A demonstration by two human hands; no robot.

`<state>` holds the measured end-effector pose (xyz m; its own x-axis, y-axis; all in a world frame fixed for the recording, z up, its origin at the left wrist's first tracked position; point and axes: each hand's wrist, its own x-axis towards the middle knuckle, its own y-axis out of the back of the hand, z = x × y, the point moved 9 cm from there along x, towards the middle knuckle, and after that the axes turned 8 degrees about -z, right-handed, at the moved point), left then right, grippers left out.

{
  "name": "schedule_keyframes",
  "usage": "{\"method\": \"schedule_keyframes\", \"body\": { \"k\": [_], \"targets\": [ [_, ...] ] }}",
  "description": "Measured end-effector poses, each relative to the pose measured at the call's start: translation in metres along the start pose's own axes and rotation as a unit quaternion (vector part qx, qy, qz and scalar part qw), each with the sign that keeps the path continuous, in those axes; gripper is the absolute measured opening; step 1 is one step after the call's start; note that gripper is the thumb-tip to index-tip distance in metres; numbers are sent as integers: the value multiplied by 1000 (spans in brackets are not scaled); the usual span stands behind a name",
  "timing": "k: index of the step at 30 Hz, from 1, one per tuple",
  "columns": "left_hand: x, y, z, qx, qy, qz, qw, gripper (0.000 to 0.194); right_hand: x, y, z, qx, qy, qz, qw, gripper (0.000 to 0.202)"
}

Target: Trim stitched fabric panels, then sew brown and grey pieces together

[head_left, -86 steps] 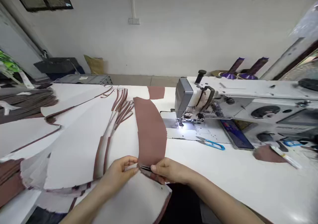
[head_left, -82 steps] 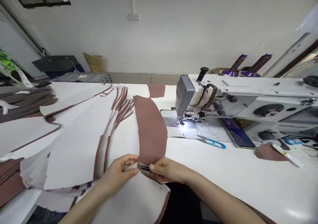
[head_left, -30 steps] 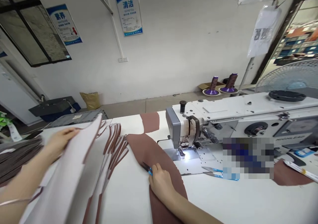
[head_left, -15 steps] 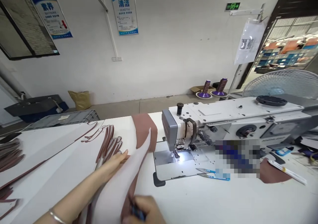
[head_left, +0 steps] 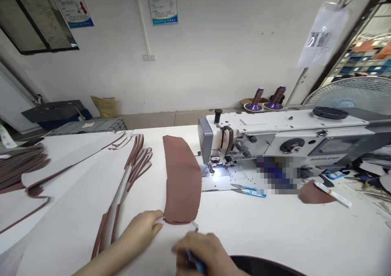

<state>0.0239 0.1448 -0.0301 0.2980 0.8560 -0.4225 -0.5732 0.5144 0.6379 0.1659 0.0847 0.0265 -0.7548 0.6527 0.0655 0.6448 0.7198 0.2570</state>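
Note:
A brown leather-like panel [head_left: 183, 178] lies brown side up in front of the sewing machine [head_left: 244, 137]. A pale sheet joined to its near edge extends toward me. My left hand [head_left: 145, 227] pinches the piece at the panel's near left corner, thumb against forefinger. Close to the near right corner, my right hand [head_left: 204, 249] is curled around a small dark-and-blue tool [head_left: 195, 261], blurred and mostly covered by the fingers. A narrow pale strip end [head_left: 194, 225] sticks out just above that hand.
Stacked white-backed brown pieces [head_left: 122, 186] cover the table's left side. Blue-handled thread snips [head_left: 249, 190] lie before the machine, with a white cutter [head_left: 332, 194] on a brown scrap [head_left: 314, 194] farther right. Thread cones [head_left: 258, 98] and a fan [head_left: 351, 92] stand behind.
The panel, earlier folded with its pale underside up, now lies flat with its brown face showing. Both hands have moved nearer its front edge, and the view has tilted down.

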Motion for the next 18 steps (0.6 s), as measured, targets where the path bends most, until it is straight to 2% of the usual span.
{"method": "schedule_keyframes", "body": {
  "k": [2, 4, 5, 7, 9, 11, 14, 18],
  "targets": [
    [-17, -24, -1, -78, -19, -33, 996, 22, 10, 10, 15, -26, -34, 18, 999, 36],
    [-30, -46, -8, -193, -16, -61, 979, 26, 20, 4, 37, -21, -83, -20, 996, 34],
    [-35, -52, -15, -240, 0, -56, 969, 30, 23, -4, 49, -5, -111, -53, 992, 35],
    [-44, -58, -31, -289, 35, -19, 957, 37, 22, -15, 67, 23, -167, -88, 982, 36],
    [-50, -58, -42, -317, 56, 19, 946, 39, 17, -16, 74, 35, -204, -77, 975, 32],
    [-53, -64, -43, -357, 60, 1, 932, 40, 11, -15, 72, 45, -211, -70, 974, 29],
    [-54, -74, -31, -403, 44, -61, 912, 38, -1, -16, 70, 56, -218, -95, 970, 37],
    [-54, -73, -25, -410, 34, -51, 910, 32, -18, -21, 89, 110, -272, -118, 949, 47]
  ]
}}
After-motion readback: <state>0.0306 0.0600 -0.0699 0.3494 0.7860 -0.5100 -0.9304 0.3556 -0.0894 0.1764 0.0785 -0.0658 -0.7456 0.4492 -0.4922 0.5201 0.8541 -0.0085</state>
